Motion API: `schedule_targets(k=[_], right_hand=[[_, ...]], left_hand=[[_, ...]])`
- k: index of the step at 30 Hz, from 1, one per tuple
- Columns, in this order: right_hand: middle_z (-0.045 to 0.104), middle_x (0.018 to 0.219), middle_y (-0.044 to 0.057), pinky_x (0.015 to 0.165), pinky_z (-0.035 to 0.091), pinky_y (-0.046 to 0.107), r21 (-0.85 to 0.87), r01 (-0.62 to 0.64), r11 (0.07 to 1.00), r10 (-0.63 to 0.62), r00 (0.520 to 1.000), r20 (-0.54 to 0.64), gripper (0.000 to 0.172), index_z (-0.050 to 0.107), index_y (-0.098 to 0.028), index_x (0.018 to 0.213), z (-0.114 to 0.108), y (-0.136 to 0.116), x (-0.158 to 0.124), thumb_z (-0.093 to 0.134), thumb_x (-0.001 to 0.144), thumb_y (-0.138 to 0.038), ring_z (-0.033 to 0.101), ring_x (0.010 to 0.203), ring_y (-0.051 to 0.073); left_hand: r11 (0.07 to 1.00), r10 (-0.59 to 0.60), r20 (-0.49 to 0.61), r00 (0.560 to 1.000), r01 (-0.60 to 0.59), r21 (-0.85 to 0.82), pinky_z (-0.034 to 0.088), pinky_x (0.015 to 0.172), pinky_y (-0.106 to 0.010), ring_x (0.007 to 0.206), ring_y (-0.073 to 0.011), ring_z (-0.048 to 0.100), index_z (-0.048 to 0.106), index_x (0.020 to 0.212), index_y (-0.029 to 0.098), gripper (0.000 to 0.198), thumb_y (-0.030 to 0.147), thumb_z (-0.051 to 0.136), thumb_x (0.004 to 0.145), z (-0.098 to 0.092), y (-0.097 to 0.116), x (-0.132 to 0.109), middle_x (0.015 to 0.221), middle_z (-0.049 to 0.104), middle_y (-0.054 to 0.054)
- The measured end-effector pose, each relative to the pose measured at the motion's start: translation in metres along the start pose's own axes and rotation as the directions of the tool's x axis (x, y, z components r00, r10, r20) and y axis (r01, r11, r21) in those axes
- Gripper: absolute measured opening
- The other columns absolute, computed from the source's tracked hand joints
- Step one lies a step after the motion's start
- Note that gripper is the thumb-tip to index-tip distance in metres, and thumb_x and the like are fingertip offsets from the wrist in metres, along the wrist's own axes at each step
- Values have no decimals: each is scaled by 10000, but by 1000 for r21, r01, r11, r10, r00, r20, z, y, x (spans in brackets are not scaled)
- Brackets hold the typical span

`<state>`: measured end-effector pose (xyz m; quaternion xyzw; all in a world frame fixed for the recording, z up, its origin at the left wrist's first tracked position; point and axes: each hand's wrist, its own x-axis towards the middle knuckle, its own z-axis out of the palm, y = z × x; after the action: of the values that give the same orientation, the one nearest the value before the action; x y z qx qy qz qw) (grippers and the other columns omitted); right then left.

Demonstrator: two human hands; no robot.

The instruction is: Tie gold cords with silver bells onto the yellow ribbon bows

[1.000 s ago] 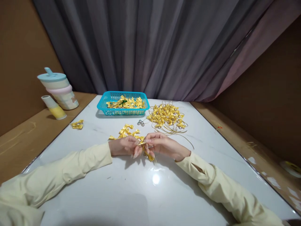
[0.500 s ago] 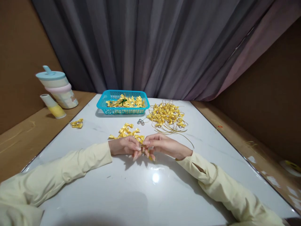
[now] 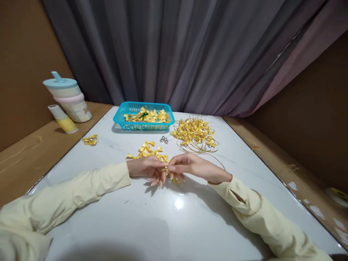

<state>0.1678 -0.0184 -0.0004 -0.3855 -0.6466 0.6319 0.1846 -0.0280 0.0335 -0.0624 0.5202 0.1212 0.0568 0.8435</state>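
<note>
Over the white tabletop my left hand point(image 3: 149, 167) and my right hand point(image 3: 193, 168) meet, thumbs and forefingers pinched close together. Between the fingertips a short piece of gold cord point(image 3: 164, 169) shows, gripped by both hands. A yellow ribbon bow point(image 3: 176, 180) peeks out beneath my right fingers, mostly hidden by them; something shiny is beside it. The lower fingers of my left hand hang loosely spread. Just behind the hands lies a loose group of yellow bows point(image 3: 148, 148). Farther back are several small silver bell-like pieces point(image 3: 164, 139).
A blue basket point(image 3: 144, 126) of yellow bow pieces stands at the back. Right of it is a heap of yellow bows with gold cords point(image 3: 193, 131). At left are a small yellow bundle point(image 3: 90, 140), a yellow thread cone point(image 3: 65, 123) and a lidded cup point(image 3: 69, 98).
My right hand has shifted slightly to the right, and the gold cord now shows between the fingertips. The whole view has also shifted a little.
</note>
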Motion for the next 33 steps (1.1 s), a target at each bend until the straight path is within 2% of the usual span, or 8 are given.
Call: schedule_targets(k=[6, 10, 14, 22, 28, 33], right_hand=[[610, 704, 19, 535, 389, 217, -105, -9, 994, 3, 998, -63, 353, 639, -126, 825, -4, -1, -3, 601, 795, -476, 481, 549, 78], [610, 714, 28, 550, 402, 224, -130, -7, 992, -6, 995, -96, 371, 637, -121, 795, -7, 1, -3, 586, 799, -489, 490, 562, 84], [618, 732, 40, 584, 436, 238, -120, 8, 993, -17, 997, -75, 386, 646, -115, 812, -9, 1, -2, 559, 821, -491, 512, 579, 93], [600, 689, 19, 540, 414, 219, -123, -41, 992, 25, 992, -123, 376, 667, -123, 843, -5, 0, -3, 619, 774, -490, 492, 547, 81], [581, 654, 14, 511, 401, 214, -97, -28, 995, 20, 997, -79, 368, 674, -117, 835, -7, 4, -2, 618, 780, -476, 477, 530, 78], [591, 669, 21, 498, 390, 207, -119, -13, 993, 2, 996, -89, 352, 676, -117, 839, -8, 5, -1, 607, 793, -458, 460, 525, 73]], left_hand=[[1000, 29, -99, 995, -30, -4, 212, 314, -167, 403, -86, 514, 640, 735, 82, 279, 357, 649, 780, 0, 1, -1, 603, 662, -80], [998, 48, -197, 979, -40, 44, 176, 327, -165, 356, -49, 445, 621, 723, 86, 275, 355, 657, 768, 2, 4, -2, 586, 648, -57], [996, 68, -248, 966, -51, 72, 166, 335, -175, 337, -41, 405, 602, 705, 91, 282, 363, 665, 744, 4, 6, -1, 555, 632, -43], [993, 62, -280, 958, -31, 113, 146, 352, -183, 353, -42, 413, 606, 714, 90, 294, 375, 675, 729, 4, 6, -1, 581, 640, -47], [991, 65, -256, 965, -33, 127, 184, 368, -191, 373, -52, 422, 626, 694, 89, 272, 353, 685, 727, 2, 4, -1, 576, 646, -51], [987, 86, -243, 966, -49, 154, 189, 369, -196, 375, -57, 432, 628, 723, 79, 301, 375, 640, 777, 0, 4, -1, 589, 659, -73]])
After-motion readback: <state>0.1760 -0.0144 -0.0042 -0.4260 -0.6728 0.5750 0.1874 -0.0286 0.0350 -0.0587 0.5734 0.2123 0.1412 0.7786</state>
